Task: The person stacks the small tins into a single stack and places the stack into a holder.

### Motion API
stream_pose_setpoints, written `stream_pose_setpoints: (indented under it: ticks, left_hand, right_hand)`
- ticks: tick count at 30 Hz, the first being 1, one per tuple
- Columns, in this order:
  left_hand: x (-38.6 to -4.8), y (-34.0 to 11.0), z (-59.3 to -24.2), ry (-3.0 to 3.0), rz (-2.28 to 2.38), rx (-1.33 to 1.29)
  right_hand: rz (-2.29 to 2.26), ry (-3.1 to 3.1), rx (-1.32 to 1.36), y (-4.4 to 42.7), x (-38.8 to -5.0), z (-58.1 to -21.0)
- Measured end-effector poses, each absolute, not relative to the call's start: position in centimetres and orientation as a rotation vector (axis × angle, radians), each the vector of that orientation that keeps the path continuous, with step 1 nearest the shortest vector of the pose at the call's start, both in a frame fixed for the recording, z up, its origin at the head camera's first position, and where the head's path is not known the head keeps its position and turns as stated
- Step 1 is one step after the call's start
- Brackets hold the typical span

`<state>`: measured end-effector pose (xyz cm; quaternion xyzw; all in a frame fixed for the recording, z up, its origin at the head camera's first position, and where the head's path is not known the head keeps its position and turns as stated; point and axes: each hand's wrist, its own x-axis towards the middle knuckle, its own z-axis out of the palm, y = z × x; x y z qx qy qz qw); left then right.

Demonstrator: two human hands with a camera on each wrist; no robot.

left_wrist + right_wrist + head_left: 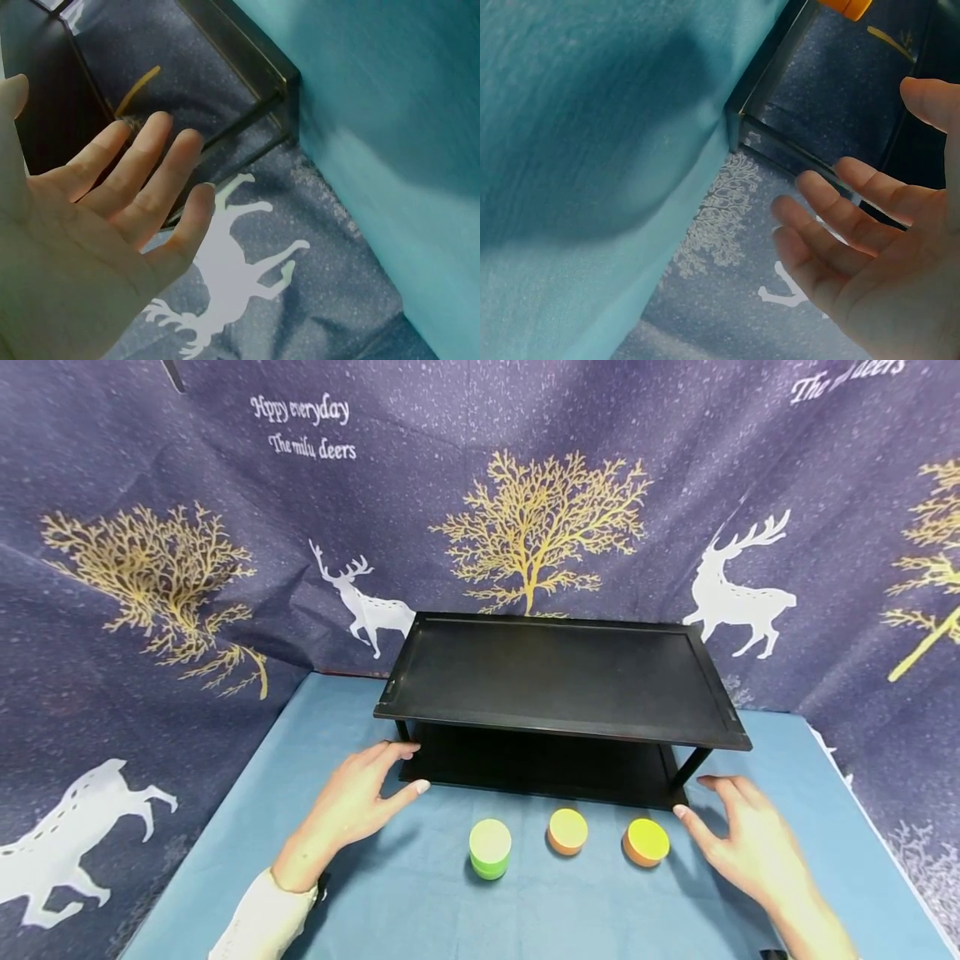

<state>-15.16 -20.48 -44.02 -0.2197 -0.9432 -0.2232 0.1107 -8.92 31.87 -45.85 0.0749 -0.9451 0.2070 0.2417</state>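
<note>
A black two-level rack (570, 672) stands at the back of the table. My left hand (360, 797) is beside its lower left corner, fingers spread and holding nothing; the left wrist view shows the palm (82, 255) with loosely extended fingers. By the lower right corner is my right hand (757, 843), also spread and holding nothing; the right wrist view shows its relaxed fingers (847, 225). Whether either hand touches the rack, I cannot tell. In front of the rack are a green round piece (490, 847), a small orange one (567, 832) and a yellow-topped orange one (646, 842).
Blue cloth (420, 910) covers the table. A dark blue hanging cloth (375, 502) with white deer and golden trees rises behind the rack and along both sides. The rack's top shelf overhangs a dark lower level (525, 764).
</note>
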Motion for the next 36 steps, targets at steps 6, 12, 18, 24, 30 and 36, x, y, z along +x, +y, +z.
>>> stream_pose_setpoints:
  ticks: [6,12,18,24,30,36]
  left_hand:
    - [-14.9,-19.9,-44.3,-2.785,-0.695,-0.691]
    - [-14.6,-19.2,-44.6,-2.814,-0.761,-0.727]
    - [-14.3,-18.6,-44.6,-2.835,-0.833,-0.749]
    - [-14.1,-18.2,-44.7,-2.836,-0.914,-0.796]
    - [-13.7,-17.7,-44.5,-2.845,-0.946,-0.828]
    - [-13.4,-17.1,-44.6,-2.809,-0.996,-0.916]
  right_hand:
    - [0.567,-2.599,0.216,31.4,-8.8,-45.7]
    - [0.562,-2.598,0.254,30.9,-8.5,-45.5]
    - [0.559,-2.624,0.263,30.4,-8.3,-45.4]
    - [0.554,-2.632,0.275,30.2,-8.3,-45.2]
    - [0.552,-2.615,0.300,29.8,-8.3,-45.1]
    - [0.532,-2.654,0.302,29.5,-8.0,-45.0]
